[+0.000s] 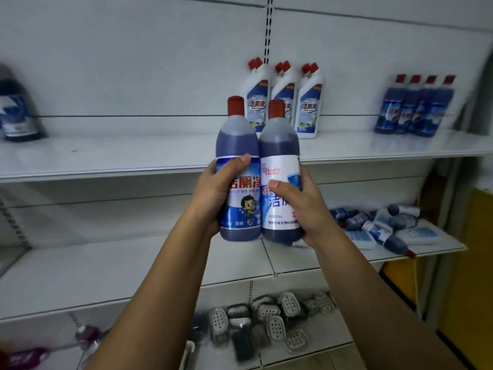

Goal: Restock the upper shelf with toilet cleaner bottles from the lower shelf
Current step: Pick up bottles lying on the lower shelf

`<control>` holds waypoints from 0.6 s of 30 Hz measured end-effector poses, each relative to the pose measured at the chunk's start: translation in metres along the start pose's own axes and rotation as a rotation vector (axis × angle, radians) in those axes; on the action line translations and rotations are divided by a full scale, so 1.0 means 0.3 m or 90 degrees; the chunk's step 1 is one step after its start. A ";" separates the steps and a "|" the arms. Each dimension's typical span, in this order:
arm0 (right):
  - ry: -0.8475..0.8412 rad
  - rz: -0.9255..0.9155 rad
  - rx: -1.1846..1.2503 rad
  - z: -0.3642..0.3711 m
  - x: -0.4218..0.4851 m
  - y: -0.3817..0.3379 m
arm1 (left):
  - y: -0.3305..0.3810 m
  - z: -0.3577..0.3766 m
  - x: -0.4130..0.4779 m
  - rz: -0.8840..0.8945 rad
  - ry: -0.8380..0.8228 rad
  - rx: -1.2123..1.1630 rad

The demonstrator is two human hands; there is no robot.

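My left hand (217,193) grips a blue toilet cleaner bottle (237,145) with a red cap and a cartoon label. My right hand (301,206) grips a second blue bottle (278,145) with a whiter label. Both bottles stand upright, side by side and touching, in front of the upper shelf (120,158). On that shelf stand three white angled-neck bottles (308,105) behind my bottles and several blue bottles (416,108) at the right. Several blue bottles (384,228) lie jumbled on the lower shelf (133,273) at the right.
One large blue bottle (18,113) stands at the upper shelf's far left. Below, the bottom shelf holds several soap dishes (277,321) and purple items (85,337). A yellow surface (469,276) borders the shelving on the right.
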State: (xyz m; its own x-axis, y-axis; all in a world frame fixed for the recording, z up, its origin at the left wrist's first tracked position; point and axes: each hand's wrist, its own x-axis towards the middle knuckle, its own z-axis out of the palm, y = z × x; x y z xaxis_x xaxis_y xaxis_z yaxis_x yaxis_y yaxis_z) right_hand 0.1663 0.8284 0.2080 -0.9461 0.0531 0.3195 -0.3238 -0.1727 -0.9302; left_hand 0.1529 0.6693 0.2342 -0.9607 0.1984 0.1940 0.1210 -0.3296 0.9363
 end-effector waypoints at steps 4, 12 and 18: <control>0.003 -0.037 -0.018 -0.082 0.029 -0.056 | 0.000 0.093 0.040 0.029 -0.004 0.030; 0.011 -0.077 -0.024 -0.290 0.060 -0.118 | -0.057 0.298 0.104 0.065 -0.020 0.033; -0.026 -0.066 -0.035 -0.354 0.114 -0.120 | -0.093 0.341 0.156 0.082 0.019 0.029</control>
State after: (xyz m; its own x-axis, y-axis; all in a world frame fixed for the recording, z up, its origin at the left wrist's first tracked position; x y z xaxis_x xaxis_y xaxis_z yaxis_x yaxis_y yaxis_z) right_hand 0.1449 0.9409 0.2334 -0.9071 0.0274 0.4201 -0.4203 -0.1134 -0.9003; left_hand 0.1303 0.7822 0.2472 -0.9435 0.1302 0.3049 0.2539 -0.3075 0.9171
